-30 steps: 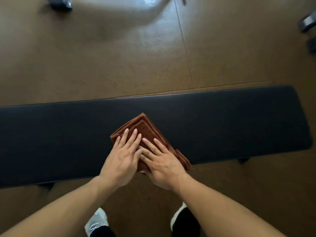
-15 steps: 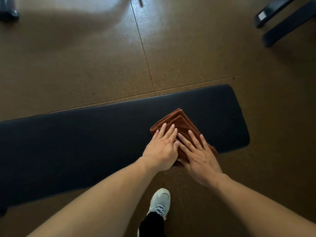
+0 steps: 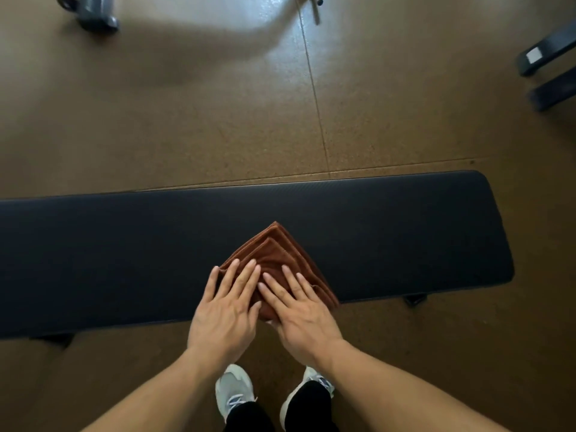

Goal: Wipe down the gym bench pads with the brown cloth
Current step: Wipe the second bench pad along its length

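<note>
cloth (image 3: 274, 260) folded, near front edge of bench pad (image 3: 124, 260), right of middle | left hand (image 3: 226, 307) + right hand (image 3: 300, 310) flat on it, fingers straight | pad runs left-right, way more showing leftward

A single head-worn camera looks steeply down and forward from above the standing person. It sits close over the padded surface (image 3: 124, 260), which crosses the wide-angle view, with floor (image 3: 187, 120) beyond and shoes (image 3: 233, 391) at the bottom edge.
</note>
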A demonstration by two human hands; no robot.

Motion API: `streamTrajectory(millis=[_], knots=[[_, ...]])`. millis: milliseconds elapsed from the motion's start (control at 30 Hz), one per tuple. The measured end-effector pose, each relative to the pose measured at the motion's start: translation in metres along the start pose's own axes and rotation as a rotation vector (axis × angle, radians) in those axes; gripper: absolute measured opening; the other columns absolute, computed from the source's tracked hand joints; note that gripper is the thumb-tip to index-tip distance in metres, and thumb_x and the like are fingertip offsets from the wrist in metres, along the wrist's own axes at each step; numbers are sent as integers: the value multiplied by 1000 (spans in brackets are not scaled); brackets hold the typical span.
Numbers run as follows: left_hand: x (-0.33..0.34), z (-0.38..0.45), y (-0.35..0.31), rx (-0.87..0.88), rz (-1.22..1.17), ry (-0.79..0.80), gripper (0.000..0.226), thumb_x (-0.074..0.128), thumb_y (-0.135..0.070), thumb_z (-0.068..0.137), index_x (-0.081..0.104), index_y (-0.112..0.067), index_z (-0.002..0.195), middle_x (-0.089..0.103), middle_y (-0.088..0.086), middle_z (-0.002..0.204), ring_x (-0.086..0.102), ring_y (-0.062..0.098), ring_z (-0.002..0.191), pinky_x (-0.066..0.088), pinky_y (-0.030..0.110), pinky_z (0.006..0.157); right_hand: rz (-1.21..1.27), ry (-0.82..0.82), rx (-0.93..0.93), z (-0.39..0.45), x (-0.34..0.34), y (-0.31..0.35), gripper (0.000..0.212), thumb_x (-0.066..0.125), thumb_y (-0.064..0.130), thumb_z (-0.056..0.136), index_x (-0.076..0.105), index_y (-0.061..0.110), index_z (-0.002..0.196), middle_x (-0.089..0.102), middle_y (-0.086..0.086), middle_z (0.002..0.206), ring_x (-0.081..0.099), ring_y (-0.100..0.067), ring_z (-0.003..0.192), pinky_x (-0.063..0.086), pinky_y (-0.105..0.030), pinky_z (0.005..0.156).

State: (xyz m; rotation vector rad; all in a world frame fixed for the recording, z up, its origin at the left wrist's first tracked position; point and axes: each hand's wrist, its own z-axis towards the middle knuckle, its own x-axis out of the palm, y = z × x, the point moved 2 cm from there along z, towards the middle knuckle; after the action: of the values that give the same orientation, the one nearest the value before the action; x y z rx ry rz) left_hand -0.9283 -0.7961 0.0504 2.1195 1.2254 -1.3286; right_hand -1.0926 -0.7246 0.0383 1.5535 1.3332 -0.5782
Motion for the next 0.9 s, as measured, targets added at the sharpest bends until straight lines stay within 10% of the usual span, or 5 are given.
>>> streamTrajectory(millis=[233, 433, 900], knots=[[1, -20, 88, -108, 51, 27, 70, 21, -55, 103, 29, -14, 159, 29, 5, 166, 22, 27, 155, 17, 55, 124, -98, 71, -173, 66, -8, 47, 67, 27, 46, 111, -10, 29, 163, -16, 8, 171, -29, -18, 154, -9, -44, 128], [-16, 19, 74, -229, -2, -15, 70, -1, -51, 99, -12, -18, 160, -18, -1, 168, -21, 24, 155, -13, 46, 126, -100, -4, -207, 91, -20, 24, 63, 21, 48, 111, -4, 27, 164, -10, 8, 172, -24, -14, 156, -8, -41, 129], [-93, 207, -163, -94, -6, -32, 64, 16, -39, 108, -11, -15, 162, -17, 2, 170, -18, 24, 156, -6, 44, 128, -15, -68, 68, 31, -110, -229, 61, 19, 39, 112, -9, 25, 164, -19, 10, 170, -26, -14, 155, -10, -40, 128]])
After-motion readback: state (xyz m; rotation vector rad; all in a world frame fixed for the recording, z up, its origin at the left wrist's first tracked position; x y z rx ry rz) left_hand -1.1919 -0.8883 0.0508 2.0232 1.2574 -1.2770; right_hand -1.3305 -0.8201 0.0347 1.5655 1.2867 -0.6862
